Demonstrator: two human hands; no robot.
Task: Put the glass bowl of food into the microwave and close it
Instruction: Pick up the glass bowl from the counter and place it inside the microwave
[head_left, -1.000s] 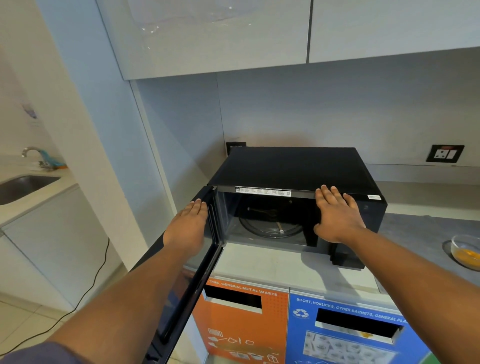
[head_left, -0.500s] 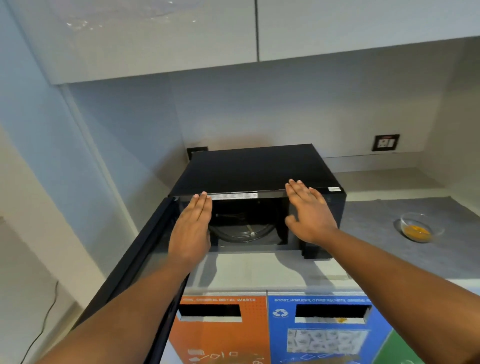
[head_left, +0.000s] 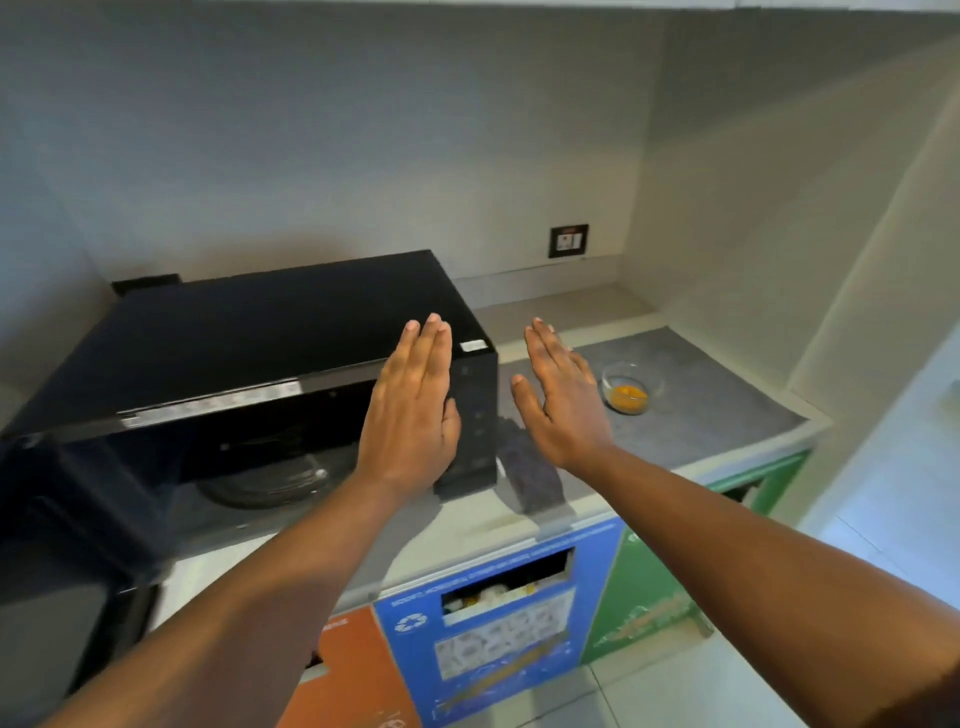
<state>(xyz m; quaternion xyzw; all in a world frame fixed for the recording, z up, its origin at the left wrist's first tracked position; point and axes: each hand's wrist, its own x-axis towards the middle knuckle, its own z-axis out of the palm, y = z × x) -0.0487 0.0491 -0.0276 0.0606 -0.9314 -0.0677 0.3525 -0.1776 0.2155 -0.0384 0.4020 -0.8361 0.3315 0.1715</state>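
Both hands are empty and flat, fingers straight and together, gripping nothing: left hand (head_left: 410, 410) hangs in front of the right end of the microwave (head_left: 291, 332), over the control panel side; right hand (head_left: 563, 400) is past the microwave's right edge, out over the grey surface (head_left: 727, 415), pointing toward the glass bowl (head_left: 631, 389). Change from a second ago: the left hand was on the door (head_left: 57, 525) and the right was pressed on the microwave's top front edge; half a second ago both sat at the front of the opening. Now both have come off the appliance and swung right, and the view has panned right with them, so the bowl has gone from frame edge to near centre-right. The door hangs swung out to the left, wide open, with the cavity and glass turntable (head_left: 265, 480) exposed and nothing on it. Bowl sits alone on the surface, right of the microwave, well apart from it, orange-yellow food in the bottom, untouched; right fingertips near it but not in contact. Reading: door-opening step done, reach for the bowl started, grasp not yet made. Still to do: pick up, insert, close door. Likely a two-hand lift given both hands are heading over. Glass is smooth, so it needs a firm hold at the rim or sides. Recycling bins (head_left: 498, 623) below the surface, irrelevant.
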